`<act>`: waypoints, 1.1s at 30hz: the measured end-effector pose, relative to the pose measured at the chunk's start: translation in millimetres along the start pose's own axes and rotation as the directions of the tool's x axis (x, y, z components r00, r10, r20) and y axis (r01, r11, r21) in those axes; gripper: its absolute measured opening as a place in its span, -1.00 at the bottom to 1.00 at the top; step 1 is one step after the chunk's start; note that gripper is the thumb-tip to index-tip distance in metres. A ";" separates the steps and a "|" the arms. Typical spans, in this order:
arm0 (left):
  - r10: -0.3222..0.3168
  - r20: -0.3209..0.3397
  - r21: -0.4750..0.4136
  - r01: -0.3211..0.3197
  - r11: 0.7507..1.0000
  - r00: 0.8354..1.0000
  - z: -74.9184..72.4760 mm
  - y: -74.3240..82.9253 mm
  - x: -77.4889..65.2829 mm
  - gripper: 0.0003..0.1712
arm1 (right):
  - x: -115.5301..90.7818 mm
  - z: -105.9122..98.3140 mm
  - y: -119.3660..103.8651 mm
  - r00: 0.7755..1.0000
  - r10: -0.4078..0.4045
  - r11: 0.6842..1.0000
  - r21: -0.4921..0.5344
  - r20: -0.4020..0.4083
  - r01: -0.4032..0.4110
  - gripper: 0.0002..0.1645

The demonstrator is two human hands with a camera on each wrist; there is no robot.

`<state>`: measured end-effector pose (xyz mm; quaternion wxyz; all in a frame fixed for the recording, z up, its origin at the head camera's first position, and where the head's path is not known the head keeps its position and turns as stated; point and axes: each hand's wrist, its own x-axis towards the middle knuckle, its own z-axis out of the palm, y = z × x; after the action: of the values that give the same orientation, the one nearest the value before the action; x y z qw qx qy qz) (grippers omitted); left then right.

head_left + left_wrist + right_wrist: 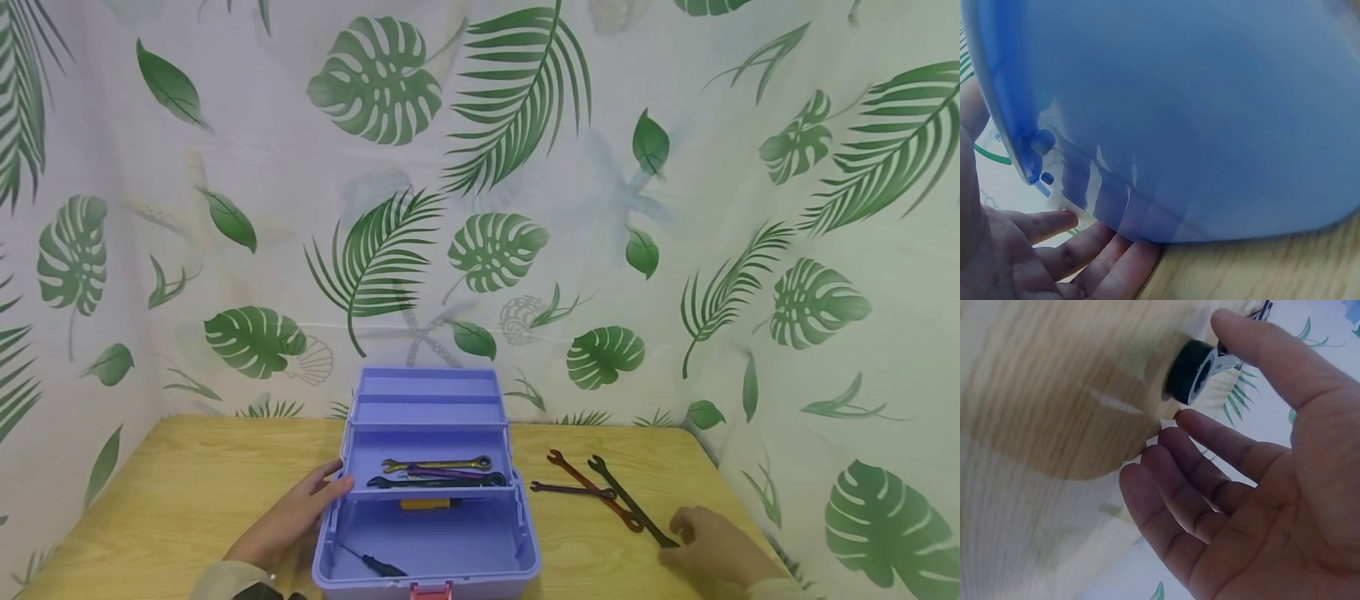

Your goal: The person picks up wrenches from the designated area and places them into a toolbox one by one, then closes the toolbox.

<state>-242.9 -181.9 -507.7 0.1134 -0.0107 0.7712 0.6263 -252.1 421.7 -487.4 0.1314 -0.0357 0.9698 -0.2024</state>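
Note:
A periwinkle toolbox (427, 583) stands lidded back with its tray raised. My left hand (298, 510) rests against its left side, fingertips touching the plastic wall (1210, 125); the fingers (1088, 247) are fairly straight. On the table to the right, a black wrench (630, 500) crosses an orange-red wrench (592, 483) and a small purple wrench (566, 489). My right hand (712, 542) is at the near end of the black wrench. In the right wrist view, the wrench's ring end (1188, 372) lies between thumb and forefinger, apparently ungripped, with the other fingers loosely extended.
In the raised tray lie a gold wrench (435, 464), a black wrench (442, 481) and a purple tool between them. Below, the box holds a dark screwdriver (382, 567) and a yellow item (425, 503). A leaf-patterned cloth (525, 167) hangs behind the wooden table (225, 467).

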 end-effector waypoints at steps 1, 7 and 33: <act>0.001 -0.001 0.001 -0.001 1.000 1.000 0.0 0.2 -0.1 -0.11 | -0.6 0.8 -0.3 1.000 0.003 1.000 0.005 0.003 -0.003 -0.42; 0.009 -0.006 0.017 -0.009 1.000 1.000 -0.2 1.0 -0.5 -0.11 | -4.3 5.9 -7.5 1.000 -0.010 1.000 -0.027 -0.019 0.010 -0.56; 0.016 -0.018 0.032 -0.016 0.999 1.000 1.2 3.3 -2.7 -0.12 | -5.3 5.6 -6.6 0.977 -0.020 0.996 -0.093 -0.214 0.000 -0.81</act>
<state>-240.6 -180.3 -504.2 0.1015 -0.0084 0.7822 0.6146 -245.3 414.1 -488.4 0.0232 -0.0247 0.9864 -0.1607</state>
